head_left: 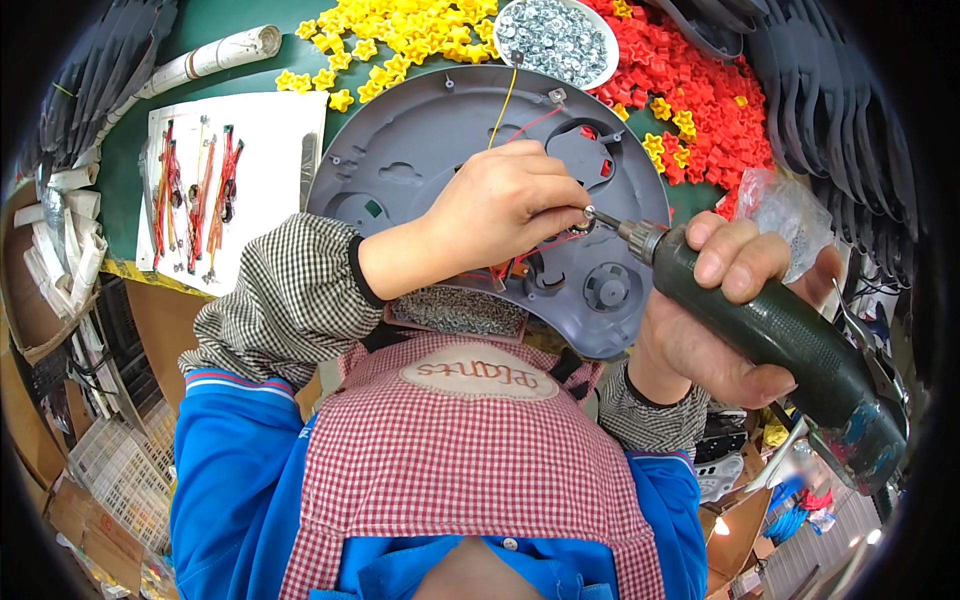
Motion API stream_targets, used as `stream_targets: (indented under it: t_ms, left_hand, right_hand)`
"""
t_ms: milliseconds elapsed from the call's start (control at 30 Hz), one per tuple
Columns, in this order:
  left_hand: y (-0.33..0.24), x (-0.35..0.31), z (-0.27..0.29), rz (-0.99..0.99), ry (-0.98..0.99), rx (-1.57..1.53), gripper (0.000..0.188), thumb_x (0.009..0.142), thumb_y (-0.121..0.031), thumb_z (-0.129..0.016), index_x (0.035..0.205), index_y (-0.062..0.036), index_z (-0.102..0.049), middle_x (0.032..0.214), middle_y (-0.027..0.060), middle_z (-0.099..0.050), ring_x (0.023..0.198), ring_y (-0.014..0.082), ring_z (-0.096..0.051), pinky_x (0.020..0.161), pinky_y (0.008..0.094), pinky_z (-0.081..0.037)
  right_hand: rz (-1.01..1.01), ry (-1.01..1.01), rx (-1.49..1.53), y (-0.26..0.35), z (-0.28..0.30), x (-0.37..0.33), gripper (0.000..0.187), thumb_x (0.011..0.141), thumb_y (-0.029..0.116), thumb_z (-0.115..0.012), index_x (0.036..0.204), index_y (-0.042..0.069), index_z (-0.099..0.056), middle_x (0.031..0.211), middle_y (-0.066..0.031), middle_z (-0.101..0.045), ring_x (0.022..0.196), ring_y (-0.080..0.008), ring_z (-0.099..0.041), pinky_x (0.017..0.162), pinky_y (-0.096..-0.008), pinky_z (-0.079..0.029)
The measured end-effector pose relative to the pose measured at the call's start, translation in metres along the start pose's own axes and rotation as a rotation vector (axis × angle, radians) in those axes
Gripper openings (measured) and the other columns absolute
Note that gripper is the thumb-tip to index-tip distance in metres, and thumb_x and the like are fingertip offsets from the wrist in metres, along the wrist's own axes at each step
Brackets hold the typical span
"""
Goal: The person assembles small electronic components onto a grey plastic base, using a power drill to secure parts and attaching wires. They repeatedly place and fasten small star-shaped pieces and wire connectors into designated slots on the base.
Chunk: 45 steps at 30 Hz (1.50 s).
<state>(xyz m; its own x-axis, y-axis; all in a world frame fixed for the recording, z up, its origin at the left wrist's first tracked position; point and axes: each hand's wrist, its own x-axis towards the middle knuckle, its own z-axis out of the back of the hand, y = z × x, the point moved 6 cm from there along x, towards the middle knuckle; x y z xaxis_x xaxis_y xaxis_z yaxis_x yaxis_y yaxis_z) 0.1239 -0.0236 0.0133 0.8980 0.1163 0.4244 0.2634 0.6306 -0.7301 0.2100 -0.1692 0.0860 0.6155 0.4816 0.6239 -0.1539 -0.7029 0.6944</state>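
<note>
Close against my chest, over the red checked apron (470,460), my right hand (715,320) is wrapped full around the dark green electric screwdriver (790,340) — thumb laid along the top, the other fingers curled under the barrel, wrist cocked so the tool slants up and to my left. Its bit (605,220) meets my left hand (505,205) at the fingertips, which are pinched narrow on a small screw (588,213) at the tip; the rest of that hand is folded into a loose fist, forearm in its checked sleeve (290,290) coming across from the left.

To do this well, I judge the bit should sit square in the screw head before I press the trigger, and my pinching fingers should let go only once the thread bites — a tilted start would likely strip the plastic.

Under both hands lies the round grey plastic housing (420,140), red wires (545,120) and a yellow wire (505,100) running over it. Beyond it stands a white bowl of silver screws (555,40), with heaps of yellow plastic pieces (400,40) and red plastic pieces (710,80) on either side. Far left, bundled wire harnesses (195,190) rest on white paper.
</note>
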Motion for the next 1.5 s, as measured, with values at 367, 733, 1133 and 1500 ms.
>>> stream_targets:
  t_ms: [367, 733, 1133, 1500]
  left_hand:
    - [-0.011, -0.005, -0.007, 0.002, 0.069, 0.276, 0.017, 0.072, -0.012, -0.078, 0.087, -0.0094, -0.071, 0.080, -0.0001, -0.066, 0.074, 0.0194, -0.061, 0.065, 0.0295, -0.052]
    - [-0.010, -0.015, -0.023, -0.019, 0.143, 0.244, 0.016, 0.077, -0.017, -0.074, 0.089, -0.0077, -0.071, 0.094, -0.0012, -0.067, 0.084, 0.0190, -0.064, 0.072, 0.0310, -0.055]
    - [-0.002, -0.012, -0.011, 0.332, 0.164, -0.229, 0.026, 0.078, -0.005, -0.073, 0.103, -0.0111, -0.072, 0.083, 0.0054, -0.071, 0.073, 0.0204, -0.069, 0.064, 0.0309, -0.055]
    - [-0.015, -0.021, -0.016, 0.148, 0.187, -0.078, 0.053, 0.080, -0.010, -0.073, 0.130, -0.0184, -0.055, 0.087, 0.0051, -0.073, 0.075, 0.0252, -0.070, 0.064, 0.0353, -0.057]
  right_hand:
    - [-0.032, -0.054, -0.116, -0.002, 0.007, -0.008, 0.086, 0.087, 0.064, -0.058, 0.146, 0.008, -0.030, 0.088, -0.0079, -0.057, 0.079, -0.0209, -0.056, 0.079, -0.0424, -0.046]
    - [-0.150, -0.033, -0.319, -0.020, 0.012, -0.027, 0.086, 0.087, 0.063, -0.060, 0.144, 0.007, -0.027, 0.084, -0.0088, -0.056, 0.074, -0.0200, -0.057, 0.072, -0.0395, -0.046]
    - [-0.128, 0.067, -0.037, -0.010, 0.011, -0.012, 0.093, 0.087, 0.063, -0.061, 0.151, 0.008, -0.022, 0.091, -0.0074, -0.057, 0.080, -0.0201, -0.056, 0.081, -0.0413, -0.046]
    - [-0.126, 0.009, 0.065, -0.008, -0.015, -0.013, 0.101, 0.081, 0.064, -0.069, 0.152, 0.009, -0.022, 0.088, -0.0093, -0.059, 0.077, -0.0240, -0.060, 0.077, -0.0433, -0.048]
